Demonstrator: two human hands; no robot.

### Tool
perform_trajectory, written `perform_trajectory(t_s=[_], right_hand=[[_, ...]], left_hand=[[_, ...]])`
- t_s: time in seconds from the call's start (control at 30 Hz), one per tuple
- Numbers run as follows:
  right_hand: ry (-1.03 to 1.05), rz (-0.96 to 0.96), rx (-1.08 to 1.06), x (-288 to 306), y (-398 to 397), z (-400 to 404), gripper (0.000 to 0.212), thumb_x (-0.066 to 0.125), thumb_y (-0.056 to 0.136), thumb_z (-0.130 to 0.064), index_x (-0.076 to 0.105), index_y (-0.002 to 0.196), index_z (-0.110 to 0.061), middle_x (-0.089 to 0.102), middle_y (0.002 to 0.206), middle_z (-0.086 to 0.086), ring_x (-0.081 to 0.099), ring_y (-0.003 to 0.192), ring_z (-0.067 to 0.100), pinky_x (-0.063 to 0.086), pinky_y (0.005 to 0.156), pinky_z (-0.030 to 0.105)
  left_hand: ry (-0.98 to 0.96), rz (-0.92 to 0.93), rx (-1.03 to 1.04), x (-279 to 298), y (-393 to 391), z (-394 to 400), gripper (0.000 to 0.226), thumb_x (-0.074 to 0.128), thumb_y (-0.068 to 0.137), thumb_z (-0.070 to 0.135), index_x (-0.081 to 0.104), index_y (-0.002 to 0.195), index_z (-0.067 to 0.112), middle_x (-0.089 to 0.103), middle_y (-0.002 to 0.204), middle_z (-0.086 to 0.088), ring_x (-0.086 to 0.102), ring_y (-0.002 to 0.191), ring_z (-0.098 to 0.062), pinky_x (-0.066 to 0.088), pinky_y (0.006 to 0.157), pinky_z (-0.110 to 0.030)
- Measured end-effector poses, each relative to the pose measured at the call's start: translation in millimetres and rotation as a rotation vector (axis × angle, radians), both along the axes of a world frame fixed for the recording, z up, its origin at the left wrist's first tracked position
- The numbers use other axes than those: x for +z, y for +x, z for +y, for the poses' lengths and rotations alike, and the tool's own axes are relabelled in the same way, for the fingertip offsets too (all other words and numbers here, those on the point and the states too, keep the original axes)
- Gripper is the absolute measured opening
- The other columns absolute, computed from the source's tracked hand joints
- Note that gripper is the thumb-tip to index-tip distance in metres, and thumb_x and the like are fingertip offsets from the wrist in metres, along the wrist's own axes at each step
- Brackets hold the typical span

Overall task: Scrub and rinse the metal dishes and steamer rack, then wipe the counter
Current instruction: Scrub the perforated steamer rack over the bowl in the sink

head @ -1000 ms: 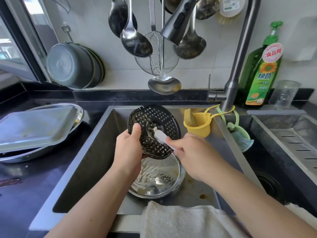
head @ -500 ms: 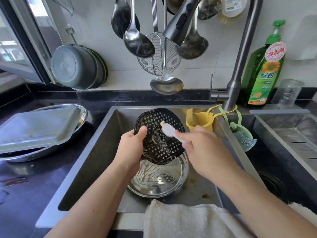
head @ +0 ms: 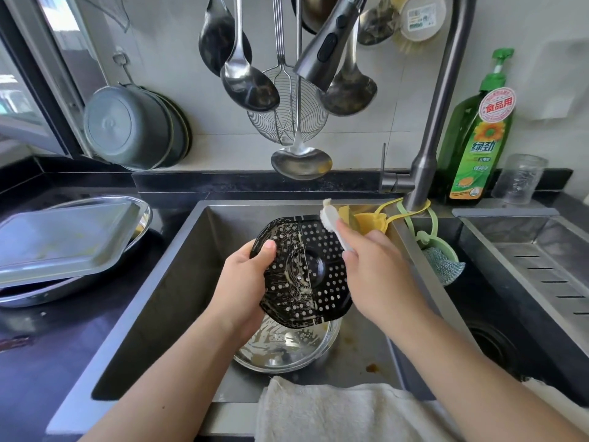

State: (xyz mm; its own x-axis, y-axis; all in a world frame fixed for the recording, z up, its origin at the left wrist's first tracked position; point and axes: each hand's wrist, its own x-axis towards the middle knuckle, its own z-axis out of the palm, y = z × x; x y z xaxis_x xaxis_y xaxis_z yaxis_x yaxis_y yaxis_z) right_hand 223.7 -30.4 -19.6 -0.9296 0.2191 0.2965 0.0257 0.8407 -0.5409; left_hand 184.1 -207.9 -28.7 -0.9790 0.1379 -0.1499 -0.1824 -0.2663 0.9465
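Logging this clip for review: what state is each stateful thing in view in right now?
Steamer rack: held tilted over the sink, left half soapy.
Left hand: grips the rack's left edge.
Right hand: holds the white scrub brush, head lifted off the rack.
Glass bowl: upright in the sink, sudsy.
Faucet: no water running.
Metal tray: stacked on a dish on the counter.
Towel: draped over the sink's front edge.

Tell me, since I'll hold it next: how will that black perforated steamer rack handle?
The steamer rack probably stays stiff, since it keeps its shape in the left hand. The suds streaking it likely make it slippery. Being thin and perforated, it should feel light.
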Motion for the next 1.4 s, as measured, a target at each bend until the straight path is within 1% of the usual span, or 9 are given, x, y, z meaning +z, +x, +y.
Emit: perform_trajectory(t_s=[0.13,0.27,0.43,0.6,0.73,0.9,1.03,1.2,1.4], right_hand=[[-0.008,0.004,0.128,-1.9,1.0,-14.9,0.054,0.044,0.106,-0.021,0.034,0.154,-0.043,0.043,0.099,-0.008,0.047,0.086,0.012,0.049,0.077,0.033],[0.012,-0.037,-0.03,-3.1,-5.6,0.4,0.055,0.043,0.107,-0.021,0.032,0.156,-0.042,0.042,0.098,-0.009,0.045,0.083,0.01,0.05,0.073,0.033],[0.007,0.037,0.213,-4.9,3.9,-29.6,0.057,0.049,0.105,-0.017,0.036,0.153,-0.046,0.044,0.098,-0.007,0.048,0.087,0.013,0.045,0.075,0.029],[0.009,-0.08,-0.015,-7.9,-6.2,0.0,0.056,0.044,0.106,-0.018,0.033,0.156,-0.041,0.045,0.102,-0.004,0.048,0.089,0.017,0.051,0.08,0.038],[-0.019,0.023,0.165,-6.7,-1.5,-22.4,0.055,0.047,0.106,-0.019,0.034,0.154,-0.041,0.042,0.094,-0.008,0.044,0.084,0.011,0.038,0.073,0.027],[-0.043,-0.075,-0.033,-9.8,-13.5,9.5,0.056,0.042,0.107,-0.02,0.031,0.156,-0.044,0.044,0.099,-0.005,0.047,0.085,0.015,0.044,0.073,0.033],[-0.062,0.037,0.199,-6.6,-2.4,-18.5,0.055,0.05,0.104,-0.017,0.04,0.15,-0.046,0.04,0.09,-0.011,0.047,0.087,0.014,0.047,0.081,0.033],[0.019,-0.068,-0.019,-9.2,-12.2,6.1,0.055,0.044,0.106,-0.02,0.036,0.151,-0.05,0.043,0.099,-0.007,0.05,0.093,0.019,0.052,0.083,0.043],[0.013,-0.031,0.098,-5.3,-9.3,-2.5,0.054,0.047,0.106,-0.018,0.037,0.149,-0.049,0.043,0.093,-0.008,0.049,0.082,0.013,0.052,0.073,0.035]], left_hand=[[-0.018,0.025,-0.01,-1.5,5.7,6.0,0.025,0.048,0.109,0.014,0.068,0.117,0.002,0.076,0.11,-0.021,0.073,0.106,-0.038,0.057,0.098,-0.054],[-0.024,0.044,0.035,-0.4,1.8,3.5,0.026,0.048,0.11,0.016,0.071,0.114,0.005,0.077,0.107,-0.02,0.074,0.103,-0.038,0.057,0.097,-0.058],[-0.069,0.066,0.008,-2.9,4.5,5.1,0.026,0.049,0.109,0.016,0.073,0.109,0.006,0.077,0.106,-0.02,0.074,0.105,-0.038,0.054,0.101,-0.061],[-0.094,0.092,0.06,-1.1,1.3,4.8,0.026,0.049,0.109,0.016,0.073,0.109,0.009,0.078,0.104,-0.016,0.075,0.102,-0.036,0.056,0.098,-0.059],[-0.103,0.096,0.048,-1.6,2.2,4.3,0.025,0.049,0.109,0.016,0.074,0.109,0.01,0.078,0.105,-0.015,0.074,0.104,-0.034,0.057,0.097,-0.055],[-0.092,0.068,0.051,0.3,1.3,3.3,0.025,0.049,0.109,0.017,0.073,0.109,0.009,0.078,0.103,-0.016,0.075,0.101,-0.036,0.058,0.095,-0.056],[-0.048,0.03,0.034,-2.1,4.1,4.3,0.026,0.05,0.109,0.017,0.072,0.11,0.004,0.077,0.105,-0.02,0.074,0.103,-0.037,0.056,0.098,-0.058],[0.037,-0.001,0.109,2.0,0.5,0.2,0.027,0.047,0.11,0.017,0.07,0.114,0.003,0.077,0.107,-0.02,0.075,0.103,-0.038,0.058,0.095,-0.057],[0.038,0.012,0.108,2.5,-0.1,-0.8,0.027,0.047,0.11,0.017,0.07,0.115,0.003,0.077,0.108,-0.02,0.075,0.103,-0.036,0.06,0.092,-0.053]])
